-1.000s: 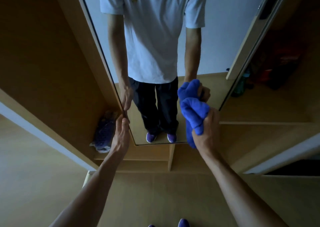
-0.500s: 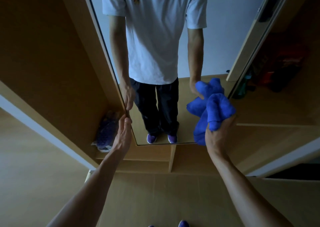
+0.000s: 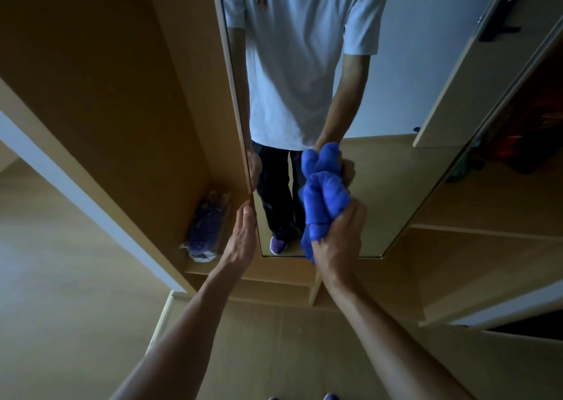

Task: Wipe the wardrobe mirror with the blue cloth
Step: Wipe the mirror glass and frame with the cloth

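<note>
Wiping low on the tall wood-framed wardrobe mirror (image 3: 380, 192): my right hand (image 3: 338, 241) grips the bunched blue cloth (image 3: 323, 198), left hand (image 3: 242, 238) flat on its edge. Upper glass probably left.

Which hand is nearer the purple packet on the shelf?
Left. The left hand is at the mirror edge beside the purple packet; the right hand grips the blue cloth farther right.

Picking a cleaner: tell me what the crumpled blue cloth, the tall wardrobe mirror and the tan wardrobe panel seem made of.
The crumpled blue cloth: soft matte plush fabric, perhaps microfibre; it bunches in thick rounded folds. The tall wardrobe mirror: glossy silvered glass; it gives a sharp reflection. The tan wardrobe panel: smooth, matte wood-look board, probably laminate; flat even colour, no visible grain.
</note>
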The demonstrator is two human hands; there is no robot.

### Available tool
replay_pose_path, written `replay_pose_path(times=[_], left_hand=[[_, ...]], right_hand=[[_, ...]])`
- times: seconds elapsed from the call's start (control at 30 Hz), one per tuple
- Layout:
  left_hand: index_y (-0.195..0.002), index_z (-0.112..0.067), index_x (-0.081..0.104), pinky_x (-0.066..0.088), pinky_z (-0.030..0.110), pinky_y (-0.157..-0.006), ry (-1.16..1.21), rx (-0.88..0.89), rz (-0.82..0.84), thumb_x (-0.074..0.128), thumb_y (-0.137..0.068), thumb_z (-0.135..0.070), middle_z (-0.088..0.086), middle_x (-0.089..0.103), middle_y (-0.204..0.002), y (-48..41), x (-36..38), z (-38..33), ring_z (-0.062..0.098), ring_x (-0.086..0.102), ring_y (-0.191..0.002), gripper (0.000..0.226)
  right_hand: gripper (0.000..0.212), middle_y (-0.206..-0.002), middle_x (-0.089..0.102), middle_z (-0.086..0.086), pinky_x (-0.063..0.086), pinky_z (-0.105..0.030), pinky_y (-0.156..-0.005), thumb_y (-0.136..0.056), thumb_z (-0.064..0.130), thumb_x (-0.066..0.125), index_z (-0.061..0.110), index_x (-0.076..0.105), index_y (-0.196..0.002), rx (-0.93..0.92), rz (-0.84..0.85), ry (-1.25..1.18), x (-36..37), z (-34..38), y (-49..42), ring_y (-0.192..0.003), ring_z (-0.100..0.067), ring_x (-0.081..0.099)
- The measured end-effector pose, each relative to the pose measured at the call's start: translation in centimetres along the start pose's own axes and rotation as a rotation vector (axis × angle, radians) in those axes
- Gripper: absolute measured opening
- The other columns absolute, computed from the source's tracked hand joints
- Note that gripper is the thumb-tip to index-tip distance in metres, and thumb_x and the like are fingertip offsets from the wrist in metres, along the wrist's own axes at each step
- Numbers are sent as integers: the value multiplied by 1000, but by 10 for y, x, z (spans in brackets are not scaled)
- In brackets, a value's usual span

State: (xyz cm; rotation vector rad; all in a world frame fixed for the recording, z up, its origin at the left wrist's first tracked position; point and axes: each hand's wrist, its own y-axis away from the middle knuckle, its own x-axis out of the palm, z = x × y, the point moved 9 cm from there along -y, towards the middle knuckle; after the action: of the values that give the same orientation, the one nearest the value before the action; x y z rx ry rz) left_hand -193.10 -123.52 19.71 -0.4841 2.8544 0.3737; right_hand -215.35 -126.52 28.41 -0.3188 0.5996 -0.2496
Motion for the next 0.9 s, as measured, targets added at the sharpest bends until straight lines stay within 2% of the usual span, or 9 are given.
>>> replay_pose_path(times=[0.07, 0.13, 0.2, 0.4, 0.53, 0.6, 0.7, 0.8, 0.9], left_hand=[[-140, -70, 32, 26, 52, -124, 37, -7, 8, 17, -77, -98, -13, 37, -160, 1, -1, -3, 16, 36, -148, 71], [-114, -85, 36, 30, 53, -122, 51, -8, 14, 17, -80, -91, -17, 43, -151, 1, -1, -5, 16, 42, -142, 40], [-104, -90, 37, 32, 52, -120, 69, 13, 24, 16, -83, -86, -18, 45, -148, 3, 0, -11, 16, 45, -140, 29], [-119, -64, 50, 42, 56, -114, 136, 32, -38, 26, -83, -85, 8, 59, -141, -3, -8, 1, 31, 54, -135, 48], [-131, -55, 50, 34, 41, -118, 209, -65, -8, 13, -101, -71, -12, 56, -140, 3, -6, 2, 12, 51, -133, 50], [-151, -38, 42, 32, 41, -118, 217, -50, 7, 9, -106, -61, -7, 50, -150, 3, -5, -2, 14, 47, -137, 60], [-158, -32, 33, 26, 45, -124, 214, -50, 0, 12, -99, -74, -6, 42, -157, 3, -5, 1, 19, 39, -147, 75], [-155, -46, 34, 23, 50, -126, 200, -14, 5, 17, -76, -98, -8, 39, -161, 0, -2, 8, 15, 36, -149, 96], [-113, -81, 47, 27, 53, -123, 177, 50, -1, 12, -83, -90, -16, 49, -144, 0, -1, 0, 16, 44, -141, 47]], right_hand=[[58, -122, 51, -12, 55, -37, -79, -82, 15, 72, 12, 41, -130, -134, -3, 78, 11, 17, 5, -103, -28, 59], [61, -119, 49, -11, 58, -40, -77, -79, 16, 75, 8, 43, -130, -258, 32, 171, 27, 33, 11, -102, -32, 59], [70, -116, 45, -6, 58, -40, -71, -72, 15, 79, 11, 41, -131, -344, 123, 227, 45, 45, 13, -100, -31, 59], [84, -111, 49, -7, 55, -39, -67, -67, 22, 85, 16, 42, -138, -539, 375, 332, 75, 63, 20, -97, -25, 52], [66, -109, 51, -7, 53, -44, -67, -72, 20, 79, 17, 52, -132, -649, 384, 388, 55, 72, 12, -95, -27, 52], [59, -109, 52, -7, 50, -41, -72, -74, 25, 68, 18, 57, -131, -697, 348, 436, 37, 77, 5, -93, -26, 51], [61, -112, 54, -7, 47, -40, -79, -77, 37, 48, 20, 57, -135, -730, 312, 493, 22, 80, -2, -93, -25, 50], [61, -116, 55, -8, 44, -41, -81, -79, 38, 46, 20, 56, -136, -763, 307, 517, 24, 78, -1, -95, -27, 51], [63, -121, 54, -7, 44, -41, -82, -76, 19, 71, 20, 54, -138, -789, 288, 538, 31, 70, 3, -97, -27, 51]])
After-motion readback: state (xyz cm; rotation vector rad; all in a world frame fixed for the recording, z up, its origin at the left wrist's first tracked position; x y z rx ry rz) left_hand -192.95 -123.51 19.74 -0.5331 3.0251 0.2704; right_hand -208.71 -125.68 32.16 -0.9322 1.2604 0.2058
